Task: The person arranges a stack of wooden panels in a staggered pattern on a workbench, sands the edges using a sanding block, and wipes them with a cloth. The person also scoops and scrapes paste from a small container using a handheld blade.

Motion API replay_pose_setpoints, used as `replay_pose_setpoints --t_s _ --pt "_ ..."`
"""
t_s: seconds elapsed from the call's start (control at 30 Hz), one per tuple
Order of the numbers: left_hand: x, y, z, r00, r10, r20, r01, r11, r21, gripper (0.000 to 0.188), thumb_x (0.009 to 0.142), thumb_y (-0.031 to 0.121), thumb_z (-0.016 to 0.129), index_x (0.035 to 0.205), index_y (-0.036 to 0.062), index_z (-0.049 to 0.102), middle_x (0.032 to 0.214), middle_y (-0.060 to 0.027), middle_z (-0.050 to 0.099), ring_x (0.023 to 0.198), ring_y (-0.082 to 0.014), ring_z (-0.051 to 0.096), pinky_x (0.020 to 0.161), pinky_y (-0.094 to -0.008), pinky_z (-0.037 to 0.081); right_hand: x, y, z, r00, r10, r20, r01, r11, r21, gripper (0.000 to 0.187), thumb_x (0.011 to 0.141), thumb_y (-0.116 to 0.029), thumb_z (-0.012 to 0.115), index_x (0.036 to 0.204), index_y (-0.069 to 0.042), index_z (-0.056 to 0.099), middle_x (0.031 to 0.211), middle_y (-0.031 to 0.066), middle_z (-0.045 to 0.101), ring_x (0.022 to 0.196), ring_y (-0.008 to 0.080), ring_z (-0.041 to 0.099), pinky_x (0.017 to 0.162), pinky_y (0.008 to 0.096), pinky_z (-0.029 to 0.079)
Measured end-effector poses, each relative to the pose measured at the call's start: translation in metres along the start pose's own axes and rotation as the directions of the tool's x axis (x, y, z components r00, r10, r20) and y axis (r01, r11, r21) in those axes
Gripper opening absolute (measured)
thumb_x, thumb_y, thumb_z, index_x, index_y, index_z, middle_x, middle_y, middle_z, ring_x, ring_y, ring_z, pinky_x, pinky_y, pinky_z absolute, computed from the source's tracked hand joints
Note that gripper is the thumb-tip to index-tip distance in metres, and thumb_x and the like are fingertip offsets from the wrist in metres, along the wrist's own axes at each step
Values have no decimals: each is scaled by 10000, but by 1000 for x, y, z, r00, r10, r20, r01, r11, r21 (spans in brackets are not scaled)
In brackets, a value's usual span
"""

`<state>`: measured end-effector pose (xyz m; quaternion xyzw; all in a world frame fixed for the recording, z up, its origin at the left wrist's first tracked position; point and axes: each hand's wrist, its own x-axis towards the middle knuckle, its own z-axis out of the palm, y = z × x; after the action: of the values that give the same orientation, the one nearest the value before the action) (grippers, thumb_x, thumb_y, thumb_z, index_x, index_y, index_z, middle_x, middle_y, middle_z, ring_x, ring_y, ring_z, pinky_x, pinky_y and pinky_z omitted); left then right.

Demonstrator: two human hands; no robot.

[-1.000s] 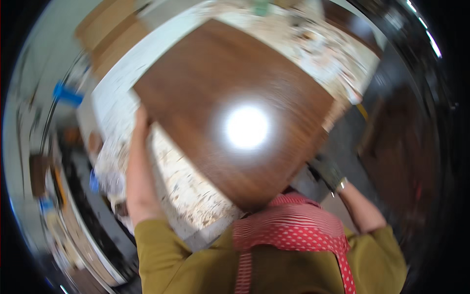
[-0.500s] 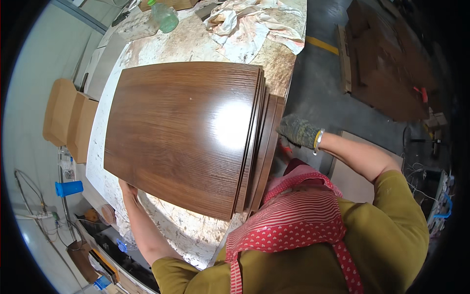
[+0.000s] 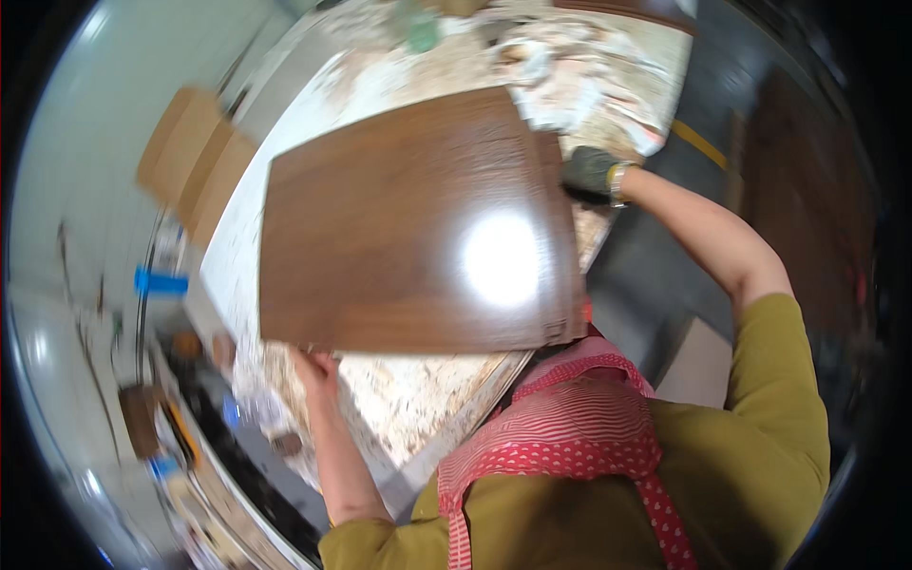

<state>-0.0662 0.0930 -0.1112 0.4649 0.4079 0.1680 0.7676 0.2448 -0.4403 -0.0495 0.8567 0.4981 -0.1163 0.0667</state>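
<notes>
L hand (image 3: 316,372), bare: fingers are reaching under near-L edge of board stack (image 3: 399,228), tips hiding below; can't tell if clamped. R hand (image 3: 589,175), gloved: fingers are meeting stack's R edge, toward far corner; closure unclear, also can't tell. Board stack is extending btwn both hands, over stained table (image 3: 408,404); brown top is shining, R-side edges are showing staggered. Beyond far-R corner, crumpled rag (image 3: 589,95) is lying on table; green bottle (image 3: 423,34) is standing to rag's L, w/ some blur. Cardboard box (image 3: 195,161) is sitting open, L of table.
</notes>
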Motion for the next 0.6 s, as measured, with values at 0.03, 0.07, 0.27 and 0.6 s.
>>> replay_pose_setpoints --t_s 0.03,0.07,0.27,0.6 --pt "-13 -9 1 995 90 45 -89 996 -26 518 997 524 407 1336 135 452 1190 -73 609 1002 -210 607 788 -357 519 10 12 3 1000 -13 -24 11 997 -77 112 728 -161 646 649 -91 684 632 143 650 585 288 646 589 383 514" --pt "-28 -18 3 996 81 41 -79 996 -41 526 1005 529 383 1353 138 439 1215 -92 600 1022 -221 604 833 -370 521 21 27 6 1000 15 9 -14 999 -51 127 729 -171 636 637 -92 671 616 166 629 564 318 625 567 400 499" --pt "-111 -63 58 993 -82 -89 65 982 -174 531 1036 493 283 1420 127 305 1123 -102 504 1000 -198 561 945 -426 460 83 130 21 1000 0 2 0 993 -120 80 690 -112 635 657 -60 686 606 201 623 616 380 638 618 456 520" --pt "-45 31 37 991 42 128 -34 997 -66 714 1008 573 290 1431 1 363 1412 -146 488 1256 -215 503 1035 -326 428 95 160 25 919 202 -338 -54 915 400 194 829 -211 608 792 -33 674 795 217 643 797 339 652 742 423 520"
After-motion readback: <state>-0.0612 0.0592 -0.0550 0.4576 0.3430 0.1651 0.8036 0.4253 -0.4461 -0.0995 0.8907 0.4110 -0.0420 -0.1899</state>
